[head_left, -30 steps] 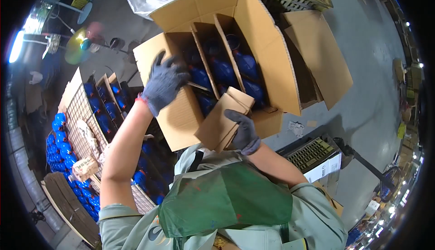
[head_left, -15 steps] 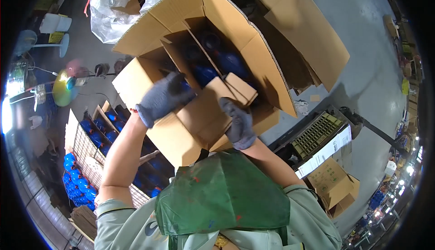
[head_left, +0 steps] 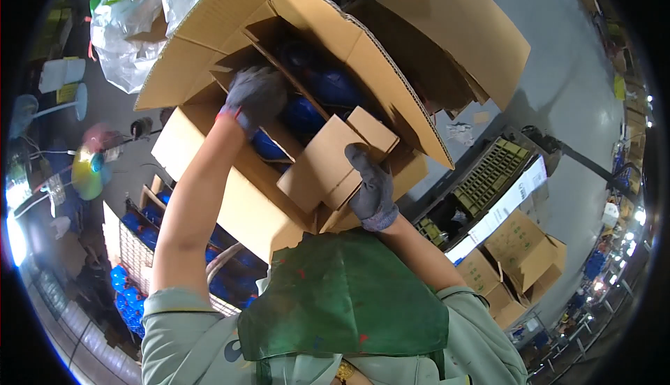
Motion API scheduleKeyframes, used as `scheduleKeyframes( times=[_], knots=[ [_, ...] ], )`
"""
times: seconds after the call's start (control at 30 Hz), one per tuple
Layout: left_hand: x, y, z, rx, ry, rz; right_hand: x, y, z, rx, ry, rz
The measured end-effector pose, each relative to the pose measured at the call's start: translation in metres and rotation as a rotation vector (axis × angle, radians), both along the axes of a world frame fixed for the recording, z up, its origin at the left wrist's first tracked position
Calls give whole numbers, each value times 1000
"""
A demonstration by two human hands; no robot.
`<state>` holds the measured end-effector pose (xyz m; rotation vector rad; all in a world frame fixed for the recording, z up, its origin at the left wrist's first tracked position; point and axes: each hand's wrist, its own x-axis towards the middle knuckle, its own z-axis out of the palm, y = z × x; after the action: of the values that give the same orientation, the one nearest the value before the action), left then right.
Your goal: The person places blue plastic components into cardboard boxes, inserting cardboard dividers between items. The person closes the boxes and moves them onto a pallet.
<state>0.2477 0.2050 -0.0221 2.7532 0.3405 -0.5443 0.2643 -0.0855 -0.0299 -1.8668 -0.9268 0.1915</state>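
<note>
A large open cardboard box point(head_left: 258, 207) stands in front of me with its flaps raised. Inside, cardboard dividers point(head_left: 286, 74) run between rows of shiny blue rounded objects point(head_left: 331, 86). My left hand point(head_left: 258, 95), in a dark grey glove, reaches into the box at the divider on the left; its fingers are blurred and partly hidden. At the near right, folded cardboard pieces point(head_left: 324, 158) lie over the contents. My right hand point(head_left: 371, 188), also gloved, is closed on the edge of these pieces, thumb on top.
On the left, a woven-sided crate point(head_left: 132, 252) holds more blue objects among dividers. Flattened cardboard point(head_left: 460, 22) leans beyond the box. Olive plastic crates point(head_left: 492, 172) and opened cartons point(head_left: 523, 256) stand at the right. A plastic bag point(head_left: 129, 43) lies at the far left; a fan point(head_left: 89, 165) is nearer.
My left hand has moved up and left, deeper over the box, uncovering blue objects near the left divider. My right hand stays at the folded cardboard. The whole view has shifted slightly.
</note>
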Motion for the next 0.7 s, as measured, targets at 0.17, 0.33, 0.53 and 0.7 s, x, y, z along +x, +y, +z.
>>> scheduleKeyframes(
  times=[0.17, 0.33, 0.53, 0.7],
  knots=[
    [-14, -43, 89, -363, 124, 59, -11, 29, 14, 242, 857, -206],
    [80, -14, 34, 347, -139, -294, -8, 15, 8, 556, 1591, -347],
    [90, -20, -110, 466, 19, -417, -12, -23, 3, 417, 1502, -410],
    [6, -80, 76, -862, -279, 428, 6, -17, -9, -15, 388, 58]
  ],
)
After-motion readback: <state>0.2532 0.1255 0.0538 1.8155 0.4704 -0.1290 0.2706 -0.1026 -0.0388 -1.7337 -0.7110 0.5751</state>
